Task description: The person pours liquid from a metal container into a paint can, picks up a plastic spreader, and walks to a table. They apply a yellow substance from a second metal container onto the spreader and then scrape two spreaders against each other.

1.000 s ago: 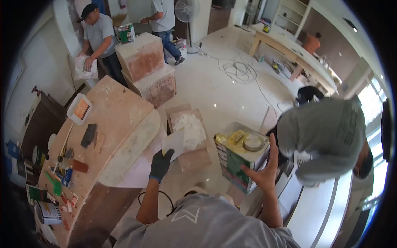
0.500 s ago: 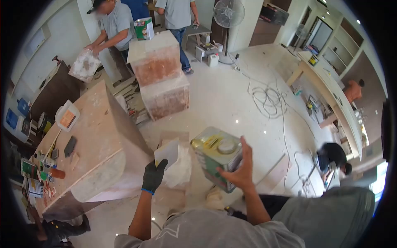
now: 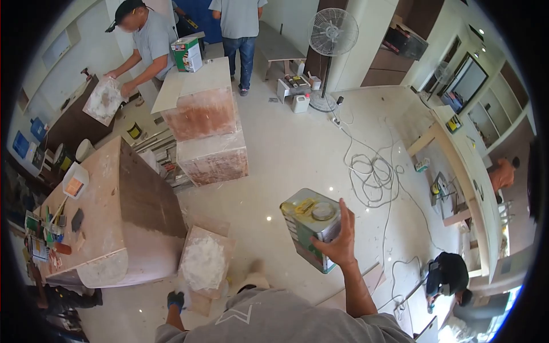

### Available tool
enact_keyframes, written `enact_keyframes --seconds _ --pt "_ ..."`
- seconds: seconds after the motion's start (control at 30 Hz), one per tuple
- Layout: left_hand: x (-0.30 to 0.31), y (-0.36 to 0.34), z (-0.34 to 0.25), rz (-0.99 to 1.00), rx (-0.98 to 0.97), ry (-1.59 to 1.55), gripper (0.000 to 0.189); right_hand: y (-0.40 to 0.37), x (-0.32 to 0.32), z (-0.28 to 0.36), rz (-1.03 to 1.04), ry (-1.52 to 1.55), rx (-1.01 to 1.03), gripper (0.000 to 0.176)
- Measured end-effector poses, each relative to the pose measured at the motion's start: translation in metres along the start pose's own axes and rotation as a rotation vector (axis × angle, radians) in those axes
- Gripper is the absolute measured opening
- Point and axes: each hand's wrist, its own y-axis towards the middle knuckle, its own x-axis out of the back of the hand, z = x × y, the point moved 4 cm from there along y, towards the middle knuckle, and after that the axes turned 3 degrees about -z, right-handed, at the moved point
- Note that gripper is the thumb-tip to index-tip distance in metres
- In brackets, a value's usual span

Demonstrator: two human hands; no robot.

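Note:
My right hand (image 3: 338,243) grips a square metal can (image 3: 311,226) with a round cap and yellow stains on top, held out over the floor. In a dark glove, my left hand (image 3: 175,299) hangs low at the bottom, beside a board (image 3: 222,251) on the floor. White powder or paste (image 3: 203,263) covers the middle of that board. The left fingers are small and partly hidden, and whether they hold anything is unclear.
A wooden bench (image 3: 97,223) bears tools and tubs on the left. Behind stand a stepped block (image 3: 209,157) with a green can (image 3: 187,55), two people and a fan (image 3: 333,32). Cables (image 3: 369,180) coil on the floor; a person (image 3: 449,274) crouches right.
My left hand has dropped down and left, and the flat pale piece it held no longer shows. The can in my right hand has shifted slightly right. The view has turned.

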Motion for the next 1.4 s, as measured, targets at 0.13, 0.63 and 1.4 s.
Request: enact_keyframes --seconds 0.13,0.63,1.4 --pt "0.002 -0.007 -0.072 0.178 0.018 0.286 0.056 0.051 0.026 -0.045 -0.091 -0.050 -0.042 0.110" --pt "-0.069 -0.065 -0.851 0.162 -1.288 0.010 0.047 0.276 0.051 -0.215 -0.263 -0.198 -0.092 0.109" --pt "0.063 0.157 -1.093 -0.132 -0.713 -0.187 0.049 0.750 -0.164 -0.356 -0.015 -0.016 0.052 0.111"
